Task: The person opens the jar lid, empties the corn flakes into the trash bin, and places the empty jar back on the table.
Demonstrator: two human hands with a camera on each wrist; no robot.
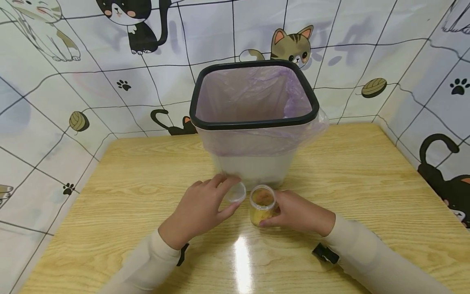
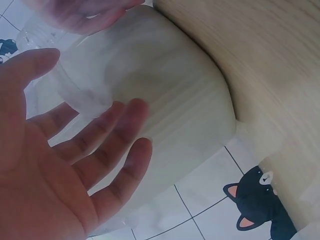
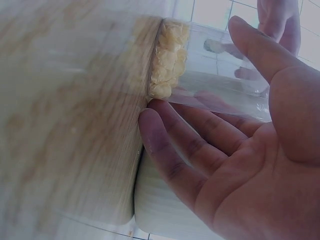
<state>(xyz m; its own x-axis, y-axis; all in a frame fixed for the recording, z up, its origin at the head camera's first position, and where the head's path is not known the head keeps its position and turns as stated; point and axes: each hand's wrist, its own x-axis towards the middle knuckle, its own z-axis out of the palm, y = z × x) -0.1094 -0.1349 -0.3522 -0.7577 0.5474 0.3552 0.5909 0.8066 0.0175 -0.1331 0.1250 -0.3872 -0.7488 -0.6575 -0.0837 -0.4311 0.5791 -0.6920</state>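
table (image 1: 139, 179) carries all of it. bin (image 1: 253, 169) upright on it, roughly midway between the far corners, set in from the far edge. liner (image 1: 257, 143) folded over the black rim (image 1: 253, 124), looser toward the table's right edge. looks thin; a wrist catching that slack could pull it off the rim.

left grip (image 1: 202, 204): thumb and fingertips pinching the lid (image 1: 238, 192), near the bin's front wall. right grip (image 1: 299, 210): fingers curled round the jar (image 1: 260, 208) from the right-edge side.

jar stands upright on the table, just in front of the bin, well in from both side edges, lid off. tip risk if that hold is loose or the jar gets knocked on the bin.

lid is just beside the jar mouth; edge-only pinch, could slip. yellow pieces (image 3: 170, 60) sit low in the jar; they'd scatter if it tips.
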